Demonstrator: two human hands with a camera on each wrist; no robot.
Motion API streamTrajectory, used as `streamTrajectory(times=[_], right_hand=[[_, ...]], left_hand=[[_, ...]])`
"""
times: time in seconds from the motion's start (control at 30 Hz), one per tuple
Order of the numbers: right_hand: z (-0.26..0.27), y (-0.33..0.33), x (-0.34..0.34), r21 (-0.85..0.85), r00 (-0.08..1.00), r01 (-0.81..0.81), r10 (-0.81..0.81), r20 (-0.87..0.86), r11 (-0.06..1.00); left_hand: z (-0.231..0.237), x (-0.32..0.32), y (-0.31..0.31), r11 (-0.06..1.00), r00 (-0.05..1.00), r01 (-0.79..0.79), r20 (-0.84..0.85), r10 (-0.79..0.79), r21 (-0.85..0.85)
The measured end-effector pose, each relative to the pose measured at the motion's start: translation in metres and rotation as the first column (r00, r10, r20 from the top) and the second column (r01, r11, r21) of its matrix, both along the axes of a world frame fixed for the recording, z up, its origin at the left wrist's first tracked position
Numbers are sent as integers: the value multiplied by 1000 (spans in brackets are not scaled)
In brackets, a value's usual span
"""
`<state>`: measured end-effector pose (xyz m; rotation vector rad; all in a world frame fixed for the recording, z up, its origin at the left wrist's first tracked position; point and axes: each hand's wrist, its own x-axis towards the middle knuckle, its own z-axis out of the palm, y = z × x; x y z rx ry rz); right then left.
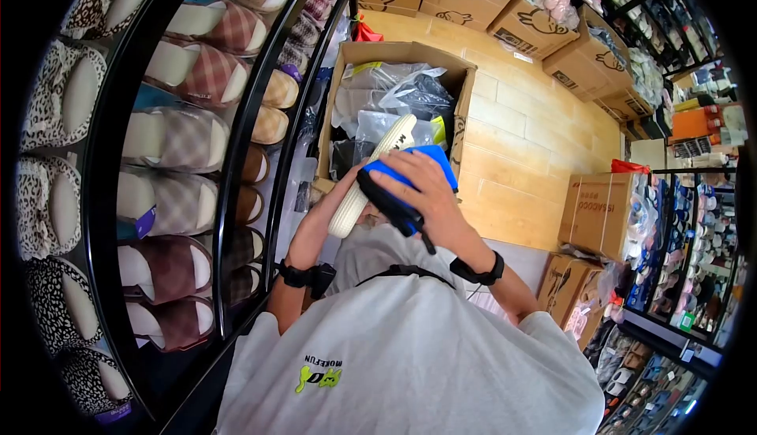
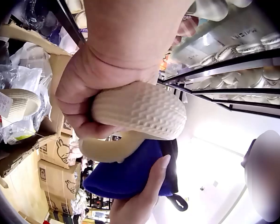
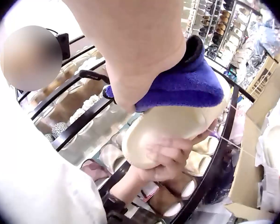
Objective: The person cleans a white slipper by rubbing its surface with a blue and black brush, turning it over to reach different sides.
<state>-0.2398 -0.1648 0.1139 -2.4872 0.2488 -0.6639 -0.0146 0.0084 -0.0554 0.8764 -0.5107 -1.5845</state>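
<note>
A cream slipper sole [image 1: 344,216] with a textured side is held in front of the body. The left hand [image 2: 84,93] curls its fingers round the cream sole [image 2: 140,109], as the left wrist view shows. In the right hand [image 1: 430,198] is a blue cloth piece [image 1: 435,165] with black trim and a black loop, lying against the slipper. The right wrist view shows the blue cloth [image 3: 182,88] over the pale footbed [image 3: 165,126], with the left hand's fingers [image 3: 170,156] beneath.
An open carton [image 1: 465,88] of plastic-wrapped items stands ahead. Racks of slippers [image 1: 177,139] run along the left. Closed cartons [image 1: 595,206] and more shelves line the right and back. Wooden floor [image 1: 505,143] lies between.
</note>
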Motion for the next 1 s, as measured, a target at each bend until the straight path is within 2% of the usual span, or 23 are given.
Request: streamTrajectory(times=[0.03, 0.07, 0.1, 0.13, 0.2, 0.27, 0.3, 0.33, 0.4, 0.43, 0.47, 0.5, 0.53, 0.6, 0.67, 0.73, 0.77, 0.8, 0.87, 0.9, 0.93, 0.97, 1.0], right_hand=[[11, -1, 3, 47, 998, 36, -38, 43, 998], [3, -4, 4, 32, 996, 81, -82, 34, 996], [1, -2, 6, 27, 990, 130, -132, 59, 991], [-1, 0, 9, 22, 980, 180, -181, 85, 983], [1, 8, 9, -32, 980, 192, -189, 69, 981], [6, 20, 9, -70, 987, 158, -156, 42, 985], [1, 26, 9, -106, 993, 114, -109, 43, 988], [-4, 30, 8, -140, 997, 66, -61, 43, 988], [-3, 30, 6, -131, 998, 64, -59, 37, 989], [-4, 22, 4, -122, 997, 70, -65, 40, 990], [-4, 14, 2, -113, 997, 74, -69, 44, 991], [0, 11, 2, -89, 989, 145, -141, 42, 985], [2, 5, 2, -53, 984, 168, -165, 63, 984], [0, 8, 6, -17, 958, 277, -275, 85, 961], [1, 17, 8, -11, 954, 284, -281, 102, 959], [-5, 28, 7, -150, 973, 208, -190, 129, 967], [-8, 34, 7, -167, 983, 143, -121, 137, 975], [-10, 36, 6, -204, 991, 85, -61, 122, 975], [-5, 27, 2, -260, 997, -3, 23, 73, 965], [-2, 22, 3, -253, 997, 22, -2, 80, 967], [0, 17, 4, -245, 996, 49, -28, 86, 968], [3, 12, 5, -222, 992, 98, -76, 105, 970], [2, 13, 7, -183, 981, 170, -149, 125, 968]], left_hand=[[2, 9, -12, 991, 944, 112, -306, -127, -67], [7, 14, -22, 967, 781, 194, -570, -255, -166], [22, 8, -24, 982, 925, 128, -373, -68, 136], [22, 9, -26, 982, 925, 133, -373, -74, 134], [20, 11, -32, 977, 786, 198, -584, -204, -76], [-18, 10, -7, 995, 980, 45, -188, -60, -85], [38, 0, -7, 992, 992, -9, 125, 24, -124], [104, -13, -12, 983, 899, -49, 421, 121, -178], [105, -15, -16, 980, 892, -95, 422, 163, -178], [85, -9, -23, 989, 999, -40, 20, 43, -141], [71, -3, -32, 991, 919, 24, -388, -73, -129], [71, -3, -43, 948, 940, 53, -336, 59, 315], [74, -4, -52, 891, 972, 105, -235, 2, 443], [75, 0, -55, 899, 943, 244, -303, -134, 363], [63, 5, -47, 905, 935, 258, -323, -146, 338], [21, 3, -20, 997, 999, 50, 11, -49, -66], [120, -8, -11, 995, 968, 65, 247, -43, -81], [130, -12, -10, 931, 746, 119, 651, 145, -344], [123, -10, -4, 954, 779, 99, 618, 104, -285], [117, -7, -3, 953, 779, 96, 618, 108, -287], [109, -3, -3, 972, 992, 45, 125, -16, -231], [97, 0, -5, 987, 906, 34, -412, -96, -155], [66, 2, -20, 987, 907, 33, -411, -96, -158]])
